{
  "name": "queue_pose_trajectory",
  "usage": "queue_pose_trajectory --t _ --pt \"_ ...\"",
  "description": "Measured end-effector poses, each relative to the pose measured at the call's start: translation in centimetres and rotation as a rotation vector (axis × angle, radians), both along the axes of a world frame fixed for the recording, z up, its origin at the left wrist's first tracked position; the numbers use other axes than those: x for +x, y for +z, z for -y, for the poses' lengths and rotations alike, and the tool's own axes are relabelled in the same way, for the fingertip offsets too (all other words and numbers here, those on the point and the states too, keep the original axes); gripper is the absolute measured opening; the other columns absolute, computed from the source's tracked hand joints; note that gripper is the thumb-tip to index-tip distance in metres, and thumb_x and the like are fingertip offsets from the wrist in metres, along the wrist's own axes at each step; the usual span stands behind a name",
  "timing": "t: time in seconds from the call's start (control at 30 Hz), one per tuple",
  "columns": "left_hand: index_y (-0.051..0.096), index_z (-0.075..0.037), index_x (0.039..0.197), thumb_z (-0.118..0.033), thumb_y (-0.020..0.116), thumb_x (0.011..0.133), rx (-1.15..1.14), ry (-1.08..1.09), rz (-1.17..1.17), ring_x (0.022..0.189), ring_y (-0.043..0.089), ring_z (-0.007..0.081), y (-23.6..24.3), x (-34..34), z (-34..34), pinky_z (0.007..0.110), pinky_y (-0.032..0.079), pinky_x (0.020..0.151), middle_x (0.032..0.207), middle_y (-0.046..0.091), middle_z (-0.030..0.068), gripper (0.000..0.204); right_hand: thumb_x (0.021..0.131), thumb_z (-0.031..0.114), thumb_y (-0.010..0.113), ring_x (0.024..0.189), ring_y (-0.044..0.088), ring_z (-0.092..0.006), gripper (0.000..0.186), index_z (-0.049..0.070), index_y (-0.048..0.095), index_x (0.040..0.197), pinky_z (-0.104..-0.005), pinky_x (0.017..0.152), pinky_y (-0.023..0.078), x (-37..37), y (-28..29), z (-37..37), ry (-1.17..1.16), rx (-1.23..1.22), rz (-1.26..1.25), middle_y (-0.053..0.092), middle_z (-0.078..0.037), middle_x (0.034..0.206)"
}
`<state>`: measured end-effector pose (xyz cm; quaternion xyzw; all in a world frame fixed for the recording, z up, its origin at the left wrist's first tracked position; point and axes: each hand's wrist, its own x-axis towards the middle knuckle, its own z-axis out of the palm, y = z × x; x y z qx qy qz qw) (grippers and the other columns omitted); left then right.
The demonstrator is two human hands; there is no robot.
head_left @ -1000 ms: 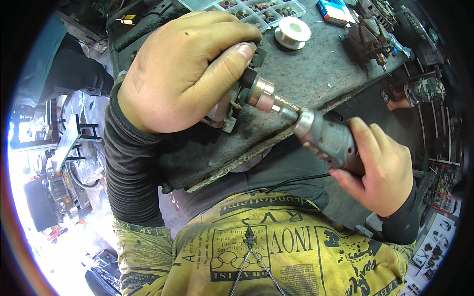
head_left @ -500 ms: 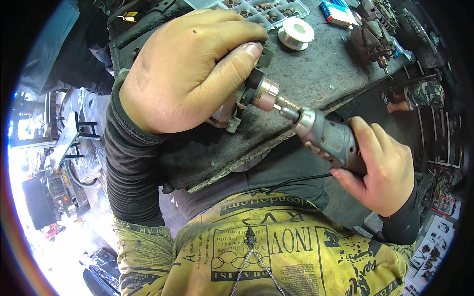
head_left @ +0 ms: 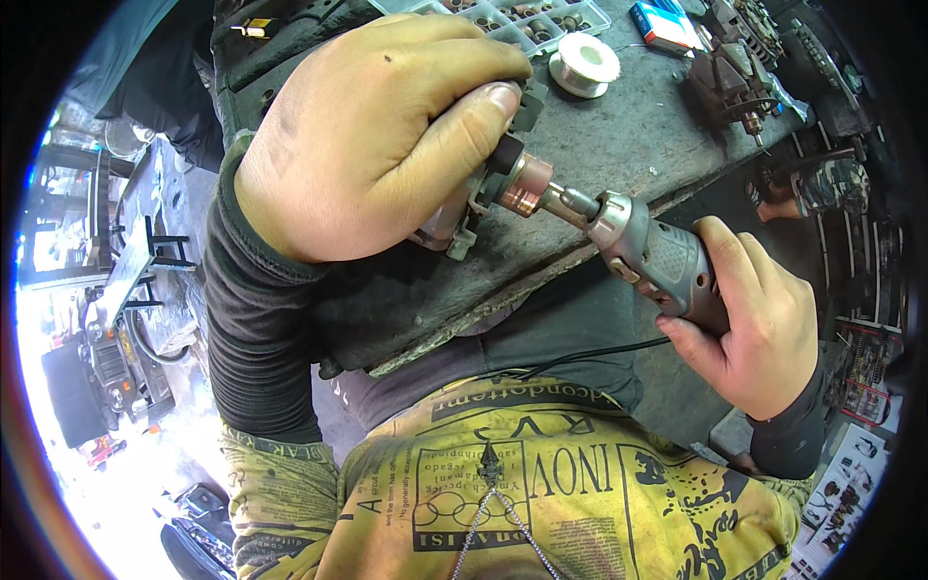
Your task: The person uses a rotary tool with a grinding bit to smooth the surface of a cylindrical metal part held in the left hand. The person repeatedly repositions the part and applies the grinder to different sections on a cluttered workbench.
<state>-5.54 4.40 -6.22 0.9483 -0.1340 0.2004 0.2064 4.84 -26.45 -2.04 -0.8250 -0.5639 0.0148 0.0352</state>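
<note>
My left hand (head_left: 377,145) is closed over a metal alternator rotor, its palm and fingers hiding most of the body. From under the thumb sticks out the rotor's black collar and copper-coloured slip ring end (head_left: 525,184), pointing right and slightly down, with a shaft beyond it. In my right hand (head_left: 764,329) is a grey rotary tool (head_left: 657,256), fingers wrapped round its rear. The tool's narrow metal nose lies beside the shaft end. Whether its bit touches the shaft or the rings I cannot tell.
On the dark worktable (head_left: 638,145) stand a wire spool (head_left: 584,66), a clear compartment box (head_left: 590,19) of small parts, a blue-and-white box (head_left: 665,27) and another rotor (head_left: 735,87). A black cord (head_left: 580,356) crosses my lap. Another person's legs (head_left: 822,188) show at right.
My right hand has drawn the rotary tool slightly right, its nose now farther from the copper rings. The left hand and the rotor have shifted only a little to the right.
</note>
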Motion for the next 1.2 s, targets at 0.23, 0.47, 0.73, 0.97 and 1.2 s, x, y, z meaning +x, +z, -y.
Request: queue_pose_trajectory --t 0.23,0.47,0.73,0.97,1.2 --pt "0.067 0.008 0.117 -0.012 0.05 0.098 0.057 0.007 -0.008 0.106 0.067 0.0408 0.5 0.0 0.5 0.041 0.05 0.095 0.114 0.069 0.0256 0.033 0.078 0.037 0.081 0.071 0.063 -0.0351 0.071 -0.007 0.057 0.128 -0.0423 0.062 0.051 0.2 0.3 -0.1 0.032 -0.004 0.031 0.059 -0.017 0.087" --pt "0.067 0.008 0.117 -0.011 0.05 0.097 -0.089 -0.103 0.101 0.106 0.066 0.0418 -0.1 0.0 0.1 0.042 0.05 0.096 0.114 0.068 0.0264 0.032 0.077 0.037 0.082 0.07 0.063 -0.0351 0.071 -0.006 0.057 0.128 -0.0421 0.063 0.052 0.0 0.5 -0.1 0.051 -0.062 0.04 0.059 -0.017 0.088" --pt "0.068 0.008 0.117 -0.012 0.05 0.097 0.017 -0.044 0.074 0.106 0.066 0.0422 -0.2 -0.3 -0.2 0.042 0.05 0.097 0.114 0.068 0.0266 0.033 0.08 0.041 0.08 0.072 0.063 -0.0353 0.072 -0.007 0.057 0.128 -0.0424 0.063 0.052 0.2 0.6 -0.2 0.062 -0.068 0.044 0.06 -0.017 0.09" --pt "0.068 0.008 0.117 -0.013 0.05 0.097 0.099 -0.007 0.032 0.105 0.066 0.042 0.0 -0.1 -0.5 0.043 0.05 0.096 0.113 0.068 0.0265 0.033 0.076 0.035 0.082 0.072 0.063 -0.0361 0.072 -0.005 0.056 0.13 -0.0429 0.064 0.051 0.0 0.8 -0.3 0.09 -0.098 0.002 0.058 -0.017 0.089" --pt "0.068 0.008 0.117 -0.013 0.05 0.097 0.072 0.037 0.03 0.106 0.066 0.0419 0.2 -0.3 0.4 0.043 0.05 0.096 0.113 0.068 0.0264 0.034 0.077 0.038 0.081 0.07 0.063 -0.0361 0.072 -0.005 0.057 0.129 -0.0429 0.064 0.051 0.1 0.7 -0.2 0.035 -0.079 0.025 0.059 -0.017 0.091"
